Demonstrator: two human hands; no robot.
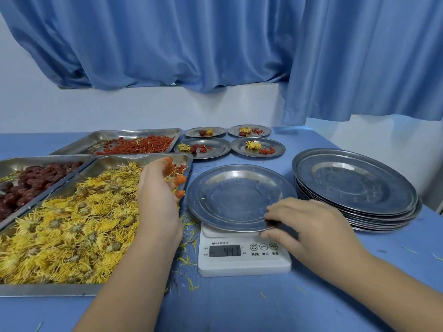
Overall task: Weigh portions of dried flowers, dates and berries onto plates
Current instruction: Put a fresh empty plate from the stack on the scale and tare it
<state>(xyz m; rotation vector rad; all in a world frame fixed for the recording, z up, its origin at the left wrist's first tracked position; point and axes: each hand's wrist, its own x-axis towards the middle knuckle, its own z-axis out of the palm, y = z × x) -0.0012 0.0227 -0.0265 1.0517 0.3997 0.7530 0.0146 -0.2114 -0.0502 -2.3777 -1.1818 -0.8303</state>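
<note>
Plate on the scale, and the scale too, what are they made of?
The plate looks like metal, probably stainless steel: it is silvery grey and shiny, with blurry reflections and a thin rim. The scale looks like white plastic: smooth and matte with rounded corners, though I can't be sure.

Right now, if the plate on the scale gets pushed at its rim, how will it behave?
The plate looks thin, shiny steel: probably stiff, light, slippery. It overhangs the small scale, so a rim press may tip it.
</note>
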